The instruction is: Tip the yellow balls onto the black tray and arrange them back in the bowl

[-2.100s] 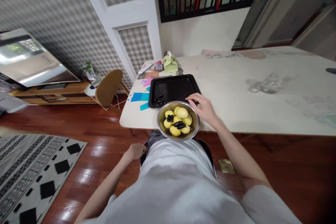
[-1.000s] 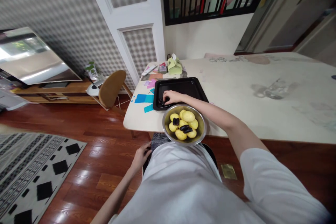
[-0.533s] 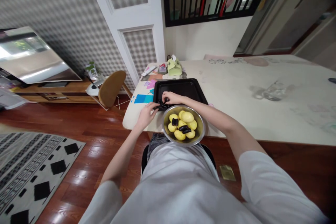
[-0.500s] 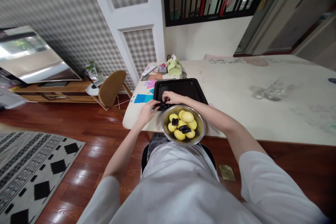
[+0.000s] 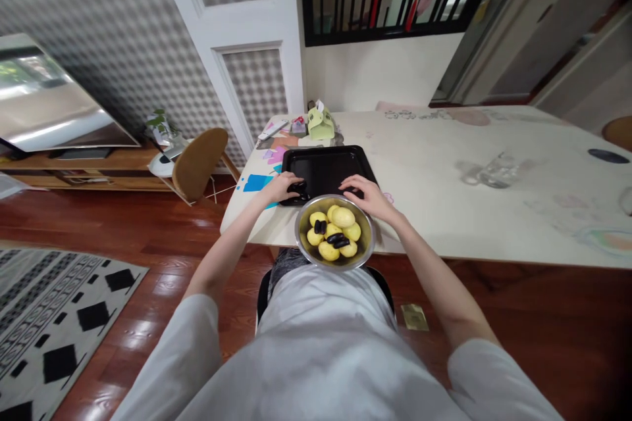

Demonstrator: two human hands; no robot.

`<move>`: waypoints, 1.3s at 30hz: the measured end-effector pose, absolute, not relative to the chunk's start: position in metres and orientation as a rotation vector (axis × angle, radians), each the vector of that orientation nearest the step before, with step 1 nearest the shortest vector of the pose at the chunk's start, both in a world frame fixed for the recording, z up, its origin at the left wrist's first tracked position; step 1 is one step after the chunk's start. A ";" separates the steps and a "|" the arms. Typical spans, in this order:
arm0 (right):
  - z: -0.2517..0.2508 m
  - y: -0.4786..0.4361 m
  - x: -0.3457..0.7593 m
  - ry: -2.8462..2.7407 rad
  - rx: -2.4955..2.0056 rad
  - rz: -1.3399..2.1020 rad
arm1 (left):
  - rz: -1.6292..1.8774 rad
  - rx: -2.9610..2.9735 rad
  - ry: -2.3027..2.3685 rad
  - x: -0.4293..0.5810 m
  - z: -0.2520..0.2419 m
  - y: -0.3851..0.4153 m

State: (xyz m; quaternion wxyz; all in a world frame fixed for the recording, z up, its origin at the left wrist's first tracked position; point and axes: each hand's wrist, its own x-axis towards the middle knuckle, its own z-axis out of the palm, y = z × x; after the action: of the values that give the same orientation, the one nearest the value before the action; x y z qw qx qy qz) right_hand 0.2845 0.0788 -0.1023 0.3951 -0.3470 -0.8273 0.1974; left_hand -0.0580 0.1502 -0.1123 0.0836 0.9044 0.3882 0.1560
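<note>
A black baking tray lies on the table. In its near left corner are some glossy dark oblong pieces. My left hand reaches over that corner, thumb and fingers apart around the dark pieces; whether it touches them I cannot tell. Over the tray's near right part is my right hand, fingers curved and apart, with nothing visible in it. Between my forearms a steel bowl sits at the table's front edge. It holds several yellow potatoes with a few dark oblong pieces on top.
A green tissue holder and a white remote are behind the tray. Further right on the white table stands a clear glass vessel. A wooden chair is at the left end.
My right hand has left the dark pieces and moved right, to the tray's near right side. My left hand stays at the left corner. The view has shifted slightly.
</note>
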 end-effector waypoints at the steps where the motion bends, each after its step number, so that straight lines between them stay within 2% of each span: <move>1: -0.106 0.069 0.289 -2.054 -0.906 0.486 | 0.456 2.700 1.158 -0.058 -0.112 0.151; 9: -0.133 0.014 0.301 -1.783 -1.016 0.359 | 0.434 2.691 1.082 -0.048 -0.112 0.150; 17: -0.158 0.001 0.307 -1.635 -1.069 0.247 | 0.425 2.658 1.051 -0.048 -0.107 0.148; 39: -0.159 0.004 0.304 -1.591 -1.087 0.236 | 0.611 2.598 1.213 -0.045 -0.122 0.140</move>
State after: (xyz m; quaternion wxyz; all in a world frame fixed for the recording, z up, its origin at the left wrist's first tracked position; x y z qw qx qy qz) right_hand 0.3042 0.0039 -0.1588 0.5646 -0.4622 -0.6764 0.1004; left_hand -0.0447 0.1403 -0.1222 0.1048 0.8813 0.4116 0.2072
